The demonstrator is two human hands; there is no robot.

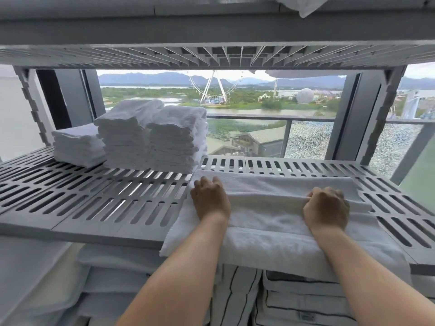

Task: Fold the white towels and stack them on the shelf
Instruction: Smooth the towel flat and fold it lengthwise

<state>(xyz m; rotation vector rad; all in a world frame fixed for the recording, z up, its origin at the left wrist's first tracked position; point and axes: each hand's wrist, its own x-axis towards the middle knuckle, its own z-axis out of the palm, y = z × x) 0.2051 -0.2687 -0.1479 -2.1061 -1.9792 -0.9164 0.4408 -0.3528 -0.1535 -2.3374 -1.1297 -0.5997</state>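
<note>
White towel (270, 222) lies on the R half of the grey slotted shelf (94, 201), near edge hanging over the front lip. Both forearms reach fwd from the bottom of frame, palms down, knuckles up: L hand (210, 200) at the towel's left end, R hand (326, 209) on a fold ridge toward its right end. Fingertips of both are tucked out of sight; elbows cut off. R fingers are curled tight, bunching the fold ridge. L fingers curl round the upper layer's edge, gripping it. Folded towel stacks (150, 142) stand at back left, well apart from both hands.
</note>
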